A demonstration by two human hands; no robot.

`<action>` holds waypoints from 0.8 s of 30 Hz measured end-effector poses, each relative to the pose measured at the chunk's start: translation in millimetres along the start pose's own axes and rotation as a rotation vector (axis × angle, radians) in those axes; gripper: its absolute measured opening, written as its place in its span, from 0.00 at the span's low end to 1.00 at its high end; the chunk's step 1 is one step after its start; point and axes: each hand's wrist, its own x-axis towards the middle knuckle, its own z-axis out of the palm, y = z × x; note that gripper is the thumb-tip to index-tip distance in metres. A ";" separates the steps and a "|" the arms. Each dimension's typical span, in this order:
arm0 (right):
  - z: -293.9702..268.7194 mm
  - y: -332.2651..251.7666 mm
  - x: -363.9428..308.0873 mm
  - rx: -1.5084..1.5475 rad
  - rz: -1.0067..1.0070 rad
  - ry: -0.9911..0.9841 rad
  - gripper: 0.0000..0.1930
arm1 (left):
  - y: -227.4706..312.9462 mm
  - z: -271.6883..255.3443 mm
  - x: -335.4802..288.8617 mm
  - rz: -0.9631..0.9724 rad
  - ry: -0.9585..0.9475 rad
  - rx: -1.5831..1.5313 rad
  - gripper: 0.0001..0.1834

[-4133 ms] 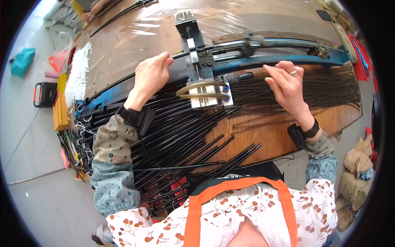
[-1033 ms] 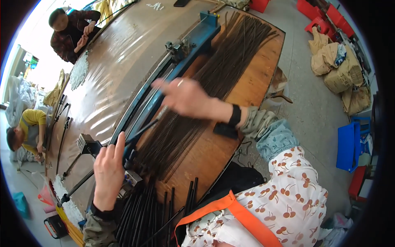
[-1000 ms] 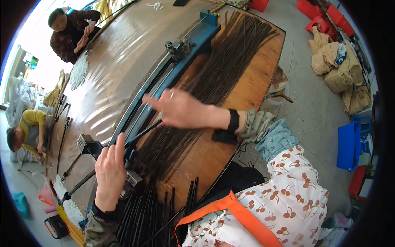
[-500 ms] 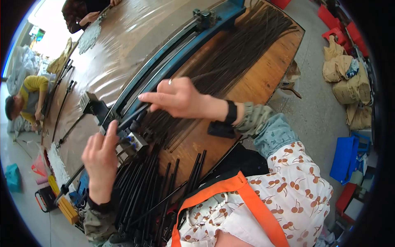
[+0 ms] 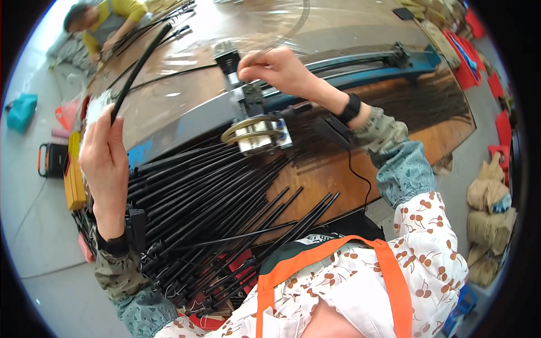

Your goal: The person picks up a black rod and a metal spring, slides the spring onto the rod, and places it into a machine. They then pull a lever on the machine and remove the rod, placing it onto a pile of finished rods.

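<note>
The left hand [image 5: 106, 160] now raises a black tube [image 5: 139, 70]; the right hand [image 5: 284, 72] holds a spring [image 5: 305, 17].

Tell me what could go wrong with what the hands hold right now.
The coil spring in the right hand arcs over the tabletop with its far end out of view, so it might snag unnoticed. If the left hand slips, the raised black tube could drop among the piled black tubes.

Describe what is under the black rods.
Brown wooden tabletop shows beneath the right ends of the black rods, something red lower down; the dense middle hides the rest.
</note>
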 end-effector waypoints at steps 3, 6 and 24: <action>23.6 7.5 27.0 -0.282 -0.267 -0.090 0.08 | -21.7 -14.1 -36.4 -0.061 -0.009 0.011 0.12; 35.6 13.7 34.6 -0.207 -0.347 -0.049 0.08 | -43.0 -25.9 -77.9 -0.154 -0.070 0.047 0.13; 41.2 12.7 40.4 -0.398 -0.386 -0.127 0.06 | -55.1 9.6 -80.9 -0.216 -0.054 -0.047 0.12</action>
